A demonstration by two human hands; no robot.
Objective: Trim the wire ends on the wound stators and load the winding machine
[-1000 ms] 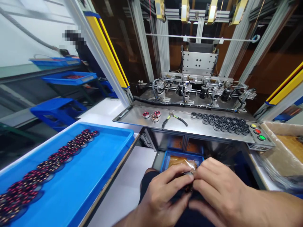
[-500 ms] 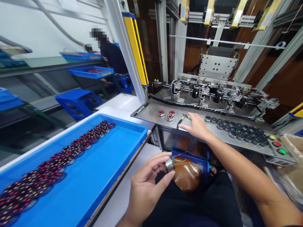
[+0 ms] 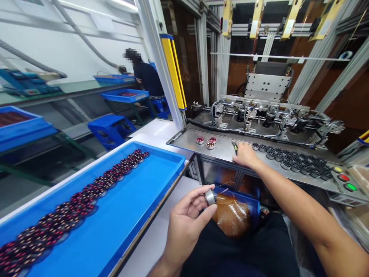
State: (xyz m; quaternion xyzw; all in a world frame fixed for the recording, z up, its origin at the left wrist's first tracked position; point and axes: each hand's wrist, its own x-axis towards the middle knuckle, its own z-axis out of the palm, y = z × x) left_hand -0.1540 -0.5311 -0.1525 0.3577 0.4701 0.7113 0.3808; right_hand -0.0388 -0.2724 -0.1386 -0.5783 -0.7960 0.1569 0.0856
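Between the thumb and fingers of my left hand (image 3: 188, 217) is a small motor stator (image 3: 210, 197) with a silver metal side, held up over my lap. Out over the metal shelf, my right hand (image 3: 246, 154) has its fingers curled around green-and-black pliers (image 3: 235, 147), which are partly hidden by the hand. Three red and copper wound stators, one of them a copper-topped stator (image 3: 210, 145), stand on the shelf left of the pliers. Many black stators (image 3: 291, 159) sit in rows to the right of that hand.
A blue tray (image 3: 129, 200) on the left holds rows of wound stators (image 3: 72, 207). Behind the shelf (image 3: 187, 143) stands a winding machine (image 3: 253, 111). Buttons, including a green button (image 3: 350, 187), sit at the right. Brown plastic film (image 3: 232, 215) lies below. A co-worker (image 3: 148, 77) sits far left.
My right hand has closed from an open reach onto the pliers, which have turned and shifted. My left hand still holds the stator. The view has swung slightly left.
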